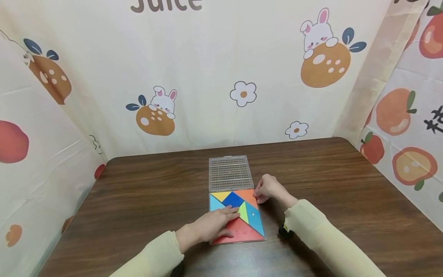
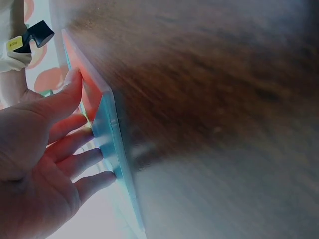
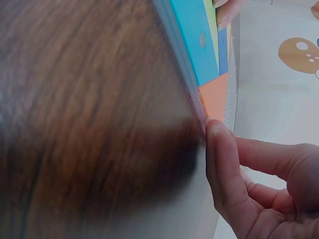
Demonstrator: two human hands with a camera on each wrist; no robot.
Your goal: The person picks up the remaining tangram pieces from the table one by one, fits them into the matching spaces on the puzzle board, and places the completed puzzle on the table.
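A tangram set fills a shallow clear plastic case [image 1: 238, 242] on the table. Its pieces include a red triangle [image 1: 243, 231], a blue square [image 1: 232, 199], a light green triangle [image 1: 243, 212], a blue parallelogram [image 1: 255, 221] and an orange triangle [image 1: 247, 195]. My left hand [image 1: 216, 223] rests on the pieces with fingers spread and fairly straight, covering part of the red and light blue ones. At the case's far right corner, my right hand [image 1: 270, 188] pinches the edge beside the orange triangle, thumb and forefinger together; the right wrist view partly hides the fingertips.
The case's clear, grid-patterned lid [image 1: 230, 174] lies flat behind it. Dark wood tabletop [image 1: 155, 192] surrounds the set. A printed curtain [image 1: 207, 77] hangs behind the table and along both sides. A dark band [image 1: 285, 231] shows under the right sleeve.
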